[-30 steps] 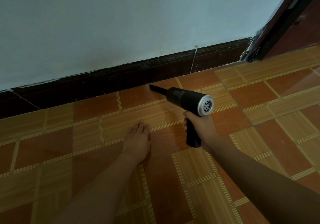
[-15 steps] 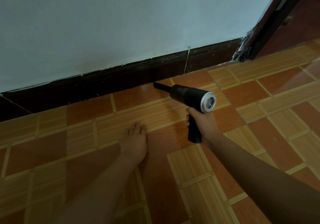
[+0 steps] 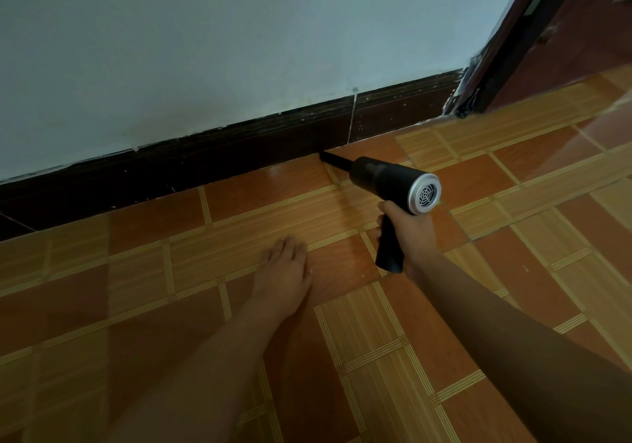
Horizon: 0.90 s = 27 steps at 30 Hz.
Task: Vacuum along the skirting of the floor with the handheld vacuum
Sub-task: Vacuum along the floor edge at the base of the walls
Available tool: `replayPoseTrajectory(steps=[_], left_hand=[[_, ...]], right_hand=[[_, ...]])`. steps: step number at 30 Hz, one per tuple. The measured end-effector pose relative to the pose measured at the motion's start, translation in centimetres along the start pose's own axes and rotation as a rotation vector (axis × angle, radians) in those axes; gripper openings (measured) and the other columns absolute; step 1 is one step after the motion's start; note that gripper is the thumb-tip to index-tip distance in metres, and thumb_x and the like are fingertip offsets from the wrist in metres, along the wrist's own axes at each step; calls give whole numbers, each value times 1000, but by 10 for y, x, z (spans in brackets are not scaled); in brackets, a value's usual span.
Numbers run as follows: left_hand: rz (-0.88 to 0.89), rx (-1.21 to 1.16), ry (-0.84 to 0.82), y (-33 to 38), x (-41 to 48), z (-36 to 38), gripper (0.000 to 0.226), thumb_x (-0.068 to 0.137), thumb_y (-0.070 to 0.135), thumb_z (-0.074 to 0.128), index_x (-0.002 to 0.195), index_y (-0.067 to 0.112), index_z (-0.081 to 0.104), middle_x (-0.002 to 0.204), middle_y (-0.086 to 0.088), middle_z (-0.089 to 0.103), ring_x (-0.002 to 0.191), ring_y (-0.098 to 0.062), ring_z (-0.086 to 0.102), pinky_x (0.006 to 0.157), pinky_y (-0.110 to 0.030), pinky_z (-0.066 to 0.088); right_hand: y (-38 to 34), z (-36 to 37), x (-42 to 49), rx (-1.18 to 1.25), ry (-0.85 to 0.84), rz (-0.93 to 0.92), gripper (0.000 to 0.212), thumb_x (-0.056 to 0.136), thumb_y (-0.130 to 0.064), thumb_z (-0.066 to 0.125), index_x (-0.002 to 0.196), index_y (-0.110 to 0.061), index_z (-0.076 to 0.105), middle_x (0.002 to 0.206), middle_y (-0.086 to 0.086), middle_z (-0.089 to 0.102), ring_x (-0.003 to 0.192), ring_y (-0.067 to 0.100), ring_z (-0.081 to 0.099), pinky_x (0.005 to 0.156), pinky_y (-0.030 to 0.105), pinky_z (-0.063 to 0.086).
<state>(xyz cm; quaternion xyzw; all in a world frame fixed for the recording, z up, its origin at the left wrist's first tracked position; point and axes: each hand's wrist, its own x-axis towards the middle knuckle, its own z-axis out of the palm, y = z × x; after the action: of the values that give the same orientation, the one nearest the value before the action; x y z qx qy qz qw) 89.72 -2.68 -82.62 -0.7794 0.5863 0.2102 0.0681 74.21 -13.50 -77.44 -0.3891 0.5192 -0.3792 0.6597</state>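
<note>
Handheld vacuum (image 3: 386,176) at the foot of the wall (image 3: 239,49), low over the tiled floor (image 3: 513,271). Gripped by the black handle (image 3: 390,251) in the right hand (image 3: 412,234), fingers curled tight round it. Long axis from the silver rear grille (image 3: 425,193) at lower right to the thin black nozzle (image 3: 333,159) at upper left, dipping slightly toward the front. Points away from the person and leftward, into the seam between floor and dark skirting (image 3: 205,169). Nozzle tip at, or just touching, the bottom edge of the skirting, a little left of a pale vertical joint (image 3: 352,124) in it. Handle hanging down and toward the camera, its butt close over the tiles, contact not clear.

Left hand (image 3: 285,271) flat on the floor, palm down, fingers straight and held together. Lies left of the handle and nearer the camera than the nozzle, apart from the vacuum. Dark door frame (image 3: 513,49) at upper right, at the far end of the skirting.

Against the frames of a second and half a second ago: nozzle tip nearer the pale joint, carried rightward along the skirting toward the door frame. Same grip on the handle, same up-and-left heading, grille facing the camera as before. Left hand planted on the same stretch of floor, fingers unchanged.
</note>
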Motion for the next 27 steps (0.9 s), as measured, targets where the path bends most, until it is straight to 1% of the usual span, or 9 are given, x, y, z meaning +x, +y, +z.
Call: replayPoseTrajectory(steps=[3,6,11,13,18,21,23,27], left_hand=[[-10,26,-14,3,2,-1,57,102,38,25,153,15,10,160,-8,2,148,-22,1,120,-39,4],[-20,56,-16,6,4,-1,57,102,38,24,153,14,11,160,-9,4,148,-23,4,120,-40,6],[-44,82,-15,12,8,0,57,102,39,26,151,12,14,159,-13,9,147,-27,8,120,-41,9],[-50,97,-13,14,9,0,58,102,40,27,151,11,16,158,-14,12,147,-29,11,120,-41,10],[-62,120,-11,18,11,0,59,101,41,28,151,11,16,158,-16,14,146,-30,14,119,-40,11],[-64,129,-9,18,11,1,59,101,41,28,150,10,16,157,-17,14,146,-31,15,119,-40,11],[-61,131,-4,18,11,1,59,101,41,28,150,10,16,157,-17,14,146,-31,15,119,-40,11],[-60,132,1,18,11,1,59,101,40,28,150,10,17,157,-17,15,145,-31,15,119,-40,12]], right_hand=[[-3,-5,2,-8,25,-15,20,82,1,60,95,-14,54,62,6,53,50,15,51,52,28,46],[-4,-8,4,16,47,-11,20,82,-1,60,95,-14,55,63,7,53,51,14,51,51,27,46],[-3,-11,4,16,23,-14,24,81,0,61,101,-11,54,63,6,53,49,13,51,49,25,47],[-3,-12,5,11,29,-21,25,81,0,60,103,-11,54,63,7,53,49,13,52,49,25,47],[-6,-17,10,29,91,-13,21,81,-1,60,99,-11,55,64,7,53,50,15,52,52,27,47],[-7,-21,13,31,120,5,25,81,-4,62,105,-8,55,64,6,55,51,14,53,54,28,48],[-6,-21,13,40,108,12,27,80,-4,62,106,-8,54,64,6,55,51,14,53,53,27,47],[-5,-14,8,36,46,25,21,81,-2,61,100,-10,54,63,6,53,49,14,51,48,24,46]])
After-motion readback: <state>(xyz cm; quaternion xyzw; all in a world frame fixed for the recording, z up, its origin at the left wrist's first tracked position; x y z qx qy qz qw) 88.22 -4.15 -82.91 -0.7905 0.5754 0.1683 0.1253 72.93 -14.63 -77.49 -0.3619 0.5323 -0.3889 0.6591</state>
